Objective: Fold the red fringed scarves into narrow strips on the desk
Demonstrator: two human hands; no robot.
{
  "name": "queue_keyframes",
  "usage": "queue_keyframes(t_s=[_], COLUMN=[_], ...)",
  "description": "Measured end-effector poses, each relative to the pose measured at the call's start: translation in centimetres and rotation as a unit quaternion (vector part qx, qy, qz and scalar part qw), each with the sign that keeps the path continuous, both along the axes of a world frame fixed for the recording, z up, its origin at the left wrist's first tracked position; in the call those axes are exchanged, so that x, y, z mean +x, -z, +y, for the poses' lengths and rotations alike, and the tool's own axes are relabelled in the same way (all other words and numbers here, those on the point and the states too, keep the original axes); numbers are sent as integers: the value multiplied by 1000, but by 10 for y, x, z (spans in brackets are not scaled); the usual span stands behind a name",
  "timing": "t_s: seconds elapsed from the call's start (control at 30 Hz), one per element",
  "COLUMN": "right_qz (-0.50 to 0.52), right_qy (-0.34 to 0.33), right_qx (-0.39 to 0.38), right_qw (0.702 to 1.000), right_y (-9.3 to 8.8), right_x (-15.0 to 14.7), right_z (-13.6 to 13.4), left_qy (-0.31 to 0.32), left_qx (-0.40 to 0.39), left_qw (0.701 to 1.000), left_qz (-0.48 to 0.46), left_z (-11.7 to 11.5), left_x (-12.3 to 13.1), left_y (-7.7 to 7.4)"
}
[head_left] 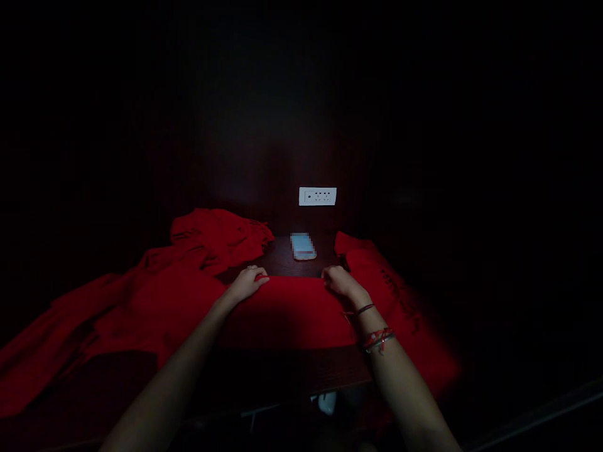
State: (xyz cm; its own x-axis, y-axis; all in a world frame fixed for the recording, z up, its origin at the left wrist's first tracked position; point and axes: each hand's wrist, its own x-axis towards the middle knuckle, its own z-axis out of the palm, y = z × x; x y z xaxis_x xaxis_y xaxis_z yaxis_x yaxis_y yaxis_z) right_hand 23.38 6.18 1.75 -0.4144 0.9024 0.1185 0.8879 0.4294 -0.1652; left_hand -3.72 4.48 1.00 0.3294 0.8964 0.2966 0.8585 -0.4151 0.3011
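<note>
A red scarf [292, 314] lies spread flat between my hands on the dark wooden tabletop [301, 370]. At its far edge, on the left, my left hand [249, 282] is closed, with thumb and fingers gripping the cloth. My right hand [340, 280] pinches the same edge farther right; its fingertips are partly hidden. The cloth between the hands is pulled straight. Bracelets [377, 339] circle my right wrist, and loose fringe shows beside them.
More red fringed cloth [211, 235] is heaped at the left, spreading toward the front. Another red fringed piece [377, 270] lies at the right. Beyond the scarf rests a phone [303, 246], its screen blurred. A white socket panel [318, 196] is on the dark wall behind.
</note>
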Motion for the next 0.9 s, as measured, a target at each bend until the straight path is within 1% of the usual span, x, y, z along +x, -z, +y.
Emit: queue_keyframes(t_s=[0.07, 0.23, 0.3, 0.37, 0.47, 0.57, 0.63, 0.7, 0.77, 0.83, 0.9], right_qz=[7, 58, 64, 64, 70, 91, 93, 55, -10, -61, -85], right_qy=[-1, 3, 10, 13, 0, -30, -54, -55, -26, -3, -11], right_qx=[16, 97, 106, 108, 106, 93, 61, 18, -5, 9, 40], right_qw=[1000, 994, 992, 992, 992, 991, 992, 997, 1000, 998, 995], right_y=[-1, -8, -9, -10, -9, -10, -10, -12, -17, -29, -48], right_x=[1, 3, 4, 5, 5, 5, 8, 12, 18, 25, 32], right_z=[-1, 0, 1, 1, 2, 1, 1, 1, 1, 2, 1], left_qy=[0, -21, -29, -23, -19, -51, -78, -101, -111, -99, -61], left_qx=[10, 65, 91, 114, 138, 133, 122, 117, 115, 115, 119], left_qw=[999, 993, 989, 988, 988, 990, 989, 988, 987, 988, 991], left_qz=[-30, -99, -111, -103, -60, -10, 14, 27, 34, 33, 10], left_z=[0, 3, 3, 2, 2, 3, 4, 5, 6, 5, 4], left_x=[-3, -5, -5, -3, -3, -8, -12, -15, -17, -17, -17], left_y=[-1, -6, -9, -11, -11, -9, -8, -7, -7, -9, -13])
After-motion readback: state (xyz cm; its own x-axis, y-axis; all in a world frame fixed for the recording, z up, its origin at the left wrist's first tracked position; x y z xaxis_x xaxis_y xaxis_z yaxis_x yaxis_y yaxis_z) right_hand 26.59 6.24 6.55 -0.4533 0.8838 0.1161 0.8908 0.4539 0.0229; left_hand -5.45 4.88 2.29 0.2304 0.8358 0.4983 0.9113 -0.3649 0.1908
